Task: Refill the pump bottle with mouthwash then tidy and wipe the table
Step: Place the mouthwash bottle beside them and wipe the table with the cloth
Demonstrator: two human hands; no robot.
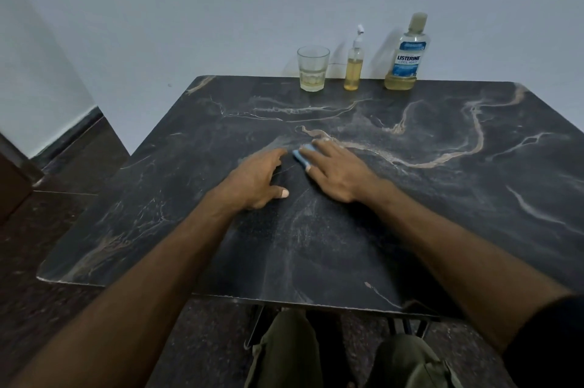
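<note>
On the dark marble table (442,198), my right hand (335,169) lies flat on a folded blue cloth (301,156) near the middle, fingers pressing it down. My left hand (257,180) rests open on the tabletop just left of the cloth, fingers spread, holding nothing. Along the far edge stand a small pump bottle (354,67) filled with yellow liquid, pump head on, and to its right a capped Listerine mouthwash bottle (407,56) with a little yellow liquid at the bottom.
A clear drinking glass (313,70) with a bit of liquid stands left of the pump bottle. A pale wall rises right behind the table. Dark floor lies to the left; my knees (347,356) are under the near edge.
</note>
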